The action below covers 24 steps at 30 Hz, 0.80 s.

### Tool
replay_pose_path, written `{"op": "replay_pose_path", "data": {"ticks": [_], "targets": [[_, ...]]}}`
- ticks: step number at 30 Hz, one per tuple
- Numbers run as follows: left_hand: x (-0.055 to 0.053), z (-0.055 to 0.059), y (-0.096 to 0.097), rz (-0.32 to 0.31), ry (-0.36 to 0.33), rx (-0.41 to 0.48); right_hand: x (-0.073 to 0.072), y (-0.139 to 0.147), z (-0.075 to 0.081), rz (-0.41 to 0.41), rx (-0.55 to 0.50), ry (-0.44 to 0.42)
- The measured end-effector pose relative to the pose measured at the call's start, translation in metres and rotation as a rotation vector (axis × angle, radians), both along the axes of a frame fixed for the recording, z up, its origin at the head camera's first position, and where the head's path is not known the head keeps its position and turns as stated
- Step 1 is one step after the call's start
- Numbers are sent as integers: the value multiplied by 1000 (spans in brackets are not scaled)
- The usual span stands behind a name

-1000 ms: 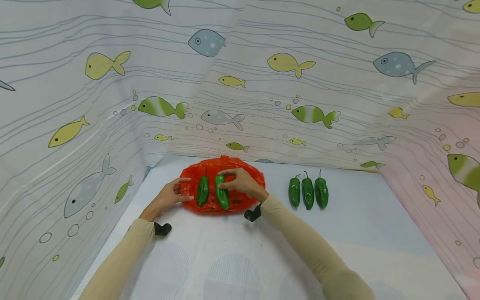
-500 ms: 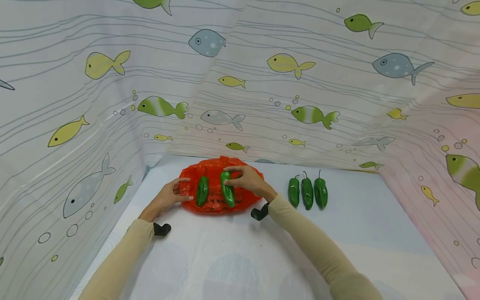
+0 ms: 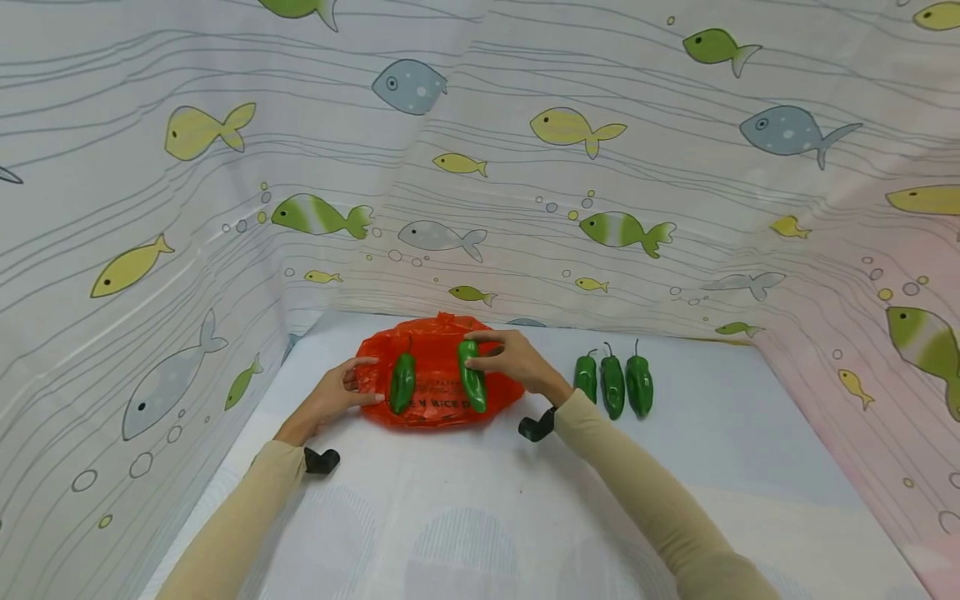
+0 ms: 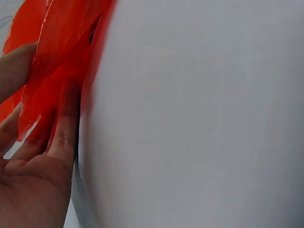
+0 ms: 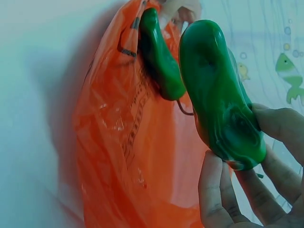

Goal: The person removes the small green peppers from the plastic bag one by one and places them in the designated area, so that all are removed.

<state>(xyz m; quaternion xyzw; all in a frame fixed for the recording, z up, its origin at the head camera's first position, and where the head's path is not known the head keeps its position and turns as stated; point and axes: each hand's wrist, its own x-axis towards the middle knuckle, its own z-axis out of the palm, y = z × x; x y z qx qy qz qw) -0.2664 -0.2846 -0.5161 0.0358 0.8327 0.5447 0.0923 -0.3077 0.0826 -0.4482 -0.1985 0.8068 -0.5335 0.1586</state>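
Observation:
A red plastic bag (image 3: 442,408) with printed lettering lies flat on the table. My left hand (image 3: 339,388) holds its left edge; in the left wrist view, the red film hangs between the fingers (image 4: 64,137). One glossy green pepper (image 3: 402,385) lies on the bag, close to that hand. Another green pepper (image 3: 472,379) is pinched at its upper end between the thumb and fingers of my right hand (image 3: 517,362), above the bag's right part. The right wrist view shows this held pepper (image 5: 218,90) large, with the bag (image 5: 137,142) behind it.
Three more green peppers (image 3: 612,387) lie in a row on the white table (image 3: 465,517), right of the bag. Hanging sheets (image 3: 517,258) printed with fish rise at the back and both sides.
My right hand has moved to the right with the green pepper, uncovering more of the bag's lettering. The left hand and the other peppers have stayed put.

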Motion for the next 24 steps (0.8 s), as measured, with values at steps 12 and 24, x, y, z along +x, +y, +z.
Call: {"op": "replay_pose_path", "data": {"ticks": [12,24], "targets": [[-2,-3,-2,1,0,8,1,26,-3,-41,-43,-12],[0,0,-1,-5,-7,7,2,51,-3,-87,-15,11]]}}
